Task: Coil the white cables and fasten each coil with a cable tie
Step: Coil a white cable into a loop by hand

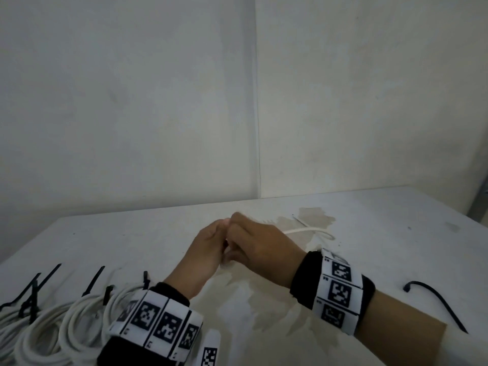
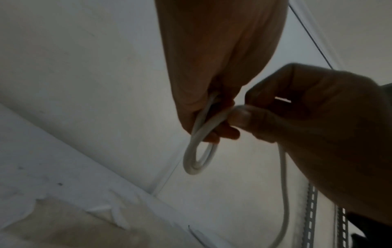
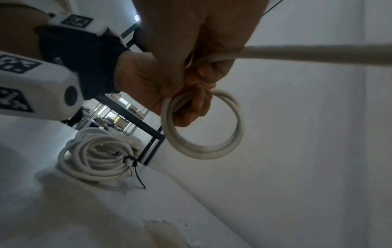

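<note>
White cable [image 3: 203, 147]: a small coil of about two turns, held in the air above the worktop [image 1: 369, 233], roughly centre and just in front of me. The free length runs off to my right and lies on the worktop past my right wrist.

Left hand [image 1: 208, 249]: fingers curled round the top of the coil, holding the turns together. Right hand [image 1: 260, 249]: thumb and fingers pinched on the cable just where it leaves the coil, touching the left hand. Both hands are closed on this one cable.

Step in hand, as I judge it: winding, early stage. Most of the cable looks uncoiled yet, though I cannot see its far end.

Next move calls for: right hand slides out along the free length, brings it round as another turn of matching size, and the left hand opens only enough to take it in. Risk: the turns spring apart if the left grip loosens.

Loose cable tie [image 1: 435, 305]: black, lying on the worktop beyond my right forearm, untouched, within reach for fastening.

Finished coils [image 1: 52, 328]: several white coils with black ties, piled at the near left edge by my left wrist.
</note>
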